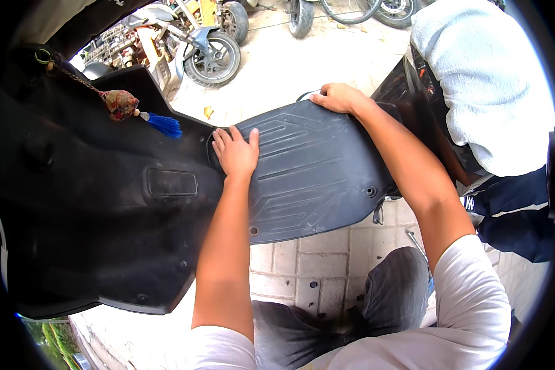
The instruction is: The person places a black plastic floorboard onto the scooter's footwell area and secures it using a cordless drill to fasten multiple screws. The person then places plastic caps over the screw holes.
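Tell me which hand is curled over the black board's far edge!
The right hand, bent over that edge; the left hand lies flat on the black board.

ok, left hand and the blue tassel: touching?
Apart. The head view shows it plainly: a strip of the black front panel lies between the blue tassel and the fingers of the left hand.

No readable text, labels or numbers appear.

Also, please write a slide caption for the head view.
Left hand on a ridged black footboard, right hand at its far edge.
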{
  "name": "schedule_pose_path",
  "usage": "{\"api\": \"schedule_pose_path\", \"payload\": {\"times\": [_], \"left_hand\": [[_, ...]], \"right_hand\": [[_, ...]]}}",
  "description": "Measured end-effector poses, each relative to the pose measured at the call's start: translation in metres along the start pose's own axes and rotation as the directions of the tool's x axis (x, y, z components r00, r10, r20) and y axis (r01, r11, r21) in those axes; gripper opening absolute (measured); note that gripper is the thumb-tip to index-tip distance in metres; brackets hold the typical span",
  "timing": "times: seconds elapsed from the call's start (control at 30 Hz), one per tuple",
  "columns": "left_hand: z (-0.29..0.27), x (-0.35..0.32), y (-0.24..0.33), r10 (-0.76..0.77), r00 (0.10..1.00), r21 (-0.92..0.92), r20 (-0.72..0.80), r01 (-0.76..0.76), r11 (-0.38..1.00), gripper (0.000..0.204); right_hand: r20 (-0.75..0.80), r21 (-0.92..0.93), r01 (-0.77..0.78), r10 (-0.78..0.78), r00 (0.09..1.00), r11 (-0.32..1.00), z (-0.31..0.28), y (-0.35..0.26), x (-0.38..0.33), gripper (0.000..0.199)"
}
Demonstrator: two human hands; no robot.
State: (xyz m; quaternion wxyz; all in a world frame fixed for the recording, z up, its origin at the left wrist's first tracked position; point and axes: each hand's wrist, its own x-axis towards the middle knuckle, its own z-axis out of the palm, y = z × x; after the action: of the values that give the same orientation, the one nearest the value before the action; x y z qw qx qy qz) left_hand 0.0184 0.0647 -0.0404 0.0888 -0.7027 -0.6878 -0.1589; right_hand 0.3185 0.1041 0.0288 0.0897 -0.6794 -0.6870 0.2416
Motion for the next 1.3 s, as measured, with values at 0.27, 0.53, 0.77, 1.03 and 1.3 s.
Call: {"api": "schedule_pose_path", "payload": {"times": [0.27,0.53,0.77,1.03,1.3], "left_hand": [[0.003,0.008,-0.009,0.011,0.979,-0.153,0.202,0.021,0.988,0.085],[0.005,0.002,-0.007,-0.074,0.977,-0.075,0.201,0.091,0.993,0.088],[0.012,-0.005,-0.006,-0.079,0.991,-0.048,0.107,0.084,0.995,0.085],[0.015,-0.005,-0.012,-0.069,0.994,-0.018,0.082,0.071,0.997,0.082],[0.0,-0.035,0.012,0.107,0.994,-0.073,0.027,-0.104,0.992,0.072]], "right_hand": [[-0.037,-0.105,-0.011,0.007,0.999,0.994,-0.007,-0.009,-0.009,0.061],[-0.071,-0.129,0.08,-0.09,0.993,0.988,0.014,-0.008,0.004,0.056],[-0.034,-0.377,0.044,-0.062,0.998,0.925,0.022,-0.021,-0.008,0.055],[-0.534,-0.331,0.091,-0.266,0.803,0.939,0.049,-0.05,-0.027,0.071],[-0.314,-0.328,0.057,-0.166,0.935,0.943,0.092,-0.036,-0.009,0.076]]}}
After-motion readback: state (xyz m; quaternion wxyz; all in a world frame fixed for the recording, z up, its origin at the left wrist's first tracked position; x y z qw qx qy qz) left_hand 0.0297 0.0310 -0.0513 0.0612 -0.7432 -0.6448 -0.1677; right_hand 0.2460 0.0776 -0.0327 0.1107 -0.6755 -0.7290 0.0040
